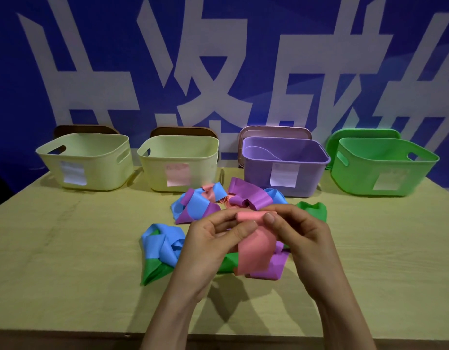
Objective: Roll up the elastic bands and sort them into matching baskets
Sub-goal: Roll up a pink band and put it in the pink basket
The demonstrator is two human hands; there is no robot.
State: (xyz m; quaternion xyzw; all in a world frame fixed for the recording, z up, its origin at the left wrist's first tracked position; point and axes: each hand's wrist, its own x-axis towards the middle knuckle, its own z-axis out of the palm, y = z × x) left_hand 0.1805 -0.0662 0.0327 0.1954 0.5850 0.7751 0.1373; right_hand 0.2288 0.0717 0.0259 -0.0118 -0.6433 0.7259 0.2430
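Observation:
A pink elastic band hangs between my hands above the table, its top end curled into a small roll. My left hand and my right hand both pinch that rolled end. Under and behind them lies a tangle of loose bands: blue and purple ones, a purple one, a blue and green heap, a green one. Four baskets stand in a row at the back: two pale yellow, one purple, one green.
The wooden table reaches the near edge at the bottom. Each basket carries a paper label on its front. Lids lean behind the baskets against a blue wall with large white characters.

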